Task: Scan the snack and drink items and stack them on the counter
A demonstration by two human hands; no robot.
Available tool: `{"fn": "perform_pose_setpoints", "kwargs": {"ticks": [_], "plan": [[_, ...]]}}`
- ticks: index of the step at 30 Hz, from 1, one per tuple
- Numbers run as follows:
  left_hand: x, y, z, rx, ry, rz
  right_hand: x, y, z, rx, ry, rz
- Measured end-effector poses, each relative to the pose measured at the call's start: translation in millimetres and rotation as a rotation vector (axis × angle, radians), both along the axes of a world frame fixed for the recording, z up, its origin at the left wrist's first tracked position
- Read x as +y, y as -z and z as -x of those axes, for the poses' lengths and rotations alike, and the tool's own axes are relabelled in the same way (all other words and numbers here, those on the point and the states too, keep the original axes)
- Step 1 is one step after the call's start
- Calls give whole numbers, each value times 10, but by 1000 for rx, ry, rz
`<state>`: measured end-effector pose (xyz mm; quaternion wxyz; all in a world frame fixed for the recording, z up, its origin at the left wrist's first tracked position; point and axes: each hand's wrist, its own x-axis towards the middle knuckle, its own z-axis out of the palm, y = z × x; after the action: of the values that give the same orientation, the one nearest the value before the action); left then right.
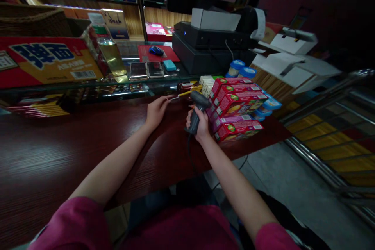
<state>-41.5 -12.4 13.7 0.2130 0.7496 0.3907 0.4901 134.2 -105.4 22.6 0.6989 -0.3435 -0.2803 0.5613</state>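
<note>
My right hand is wrapped around the handle of a dark grey barcode scanner, held upright over the table with its cable hanging down. The scanner's head points toward my left hand, whose fingers are closed on one end of a slim packet. That packet shows yellow and white and is seen almost edge-on; its exact kind is unclear. Just right of the scanner stand stacked red and purple boxes. Small pale boxes sit behind the scanner's head.
A dark red wooden table lies under my arms. Flat yellow-and-red packets are stacked at left. Behind them are a carton and a bottle. Blue-lidded tubs and a metal rail stand at right.
</note>
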Motion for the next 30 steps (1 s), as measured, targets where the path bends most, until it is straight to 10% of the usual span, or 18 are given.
{"fn": "perform_pose_setpoints", "kwargs": {"ticks": [7,12,30], "plan": [[-209,78,1250,-468,-129,509,86,13,380,-109,-493,30],[-246,52,1871,-586,-266,550,345,-17,1031,-183,-734,49],[-173,2,2025,-331,-343,388,464,-2,1434,-175,-724,81]]}}
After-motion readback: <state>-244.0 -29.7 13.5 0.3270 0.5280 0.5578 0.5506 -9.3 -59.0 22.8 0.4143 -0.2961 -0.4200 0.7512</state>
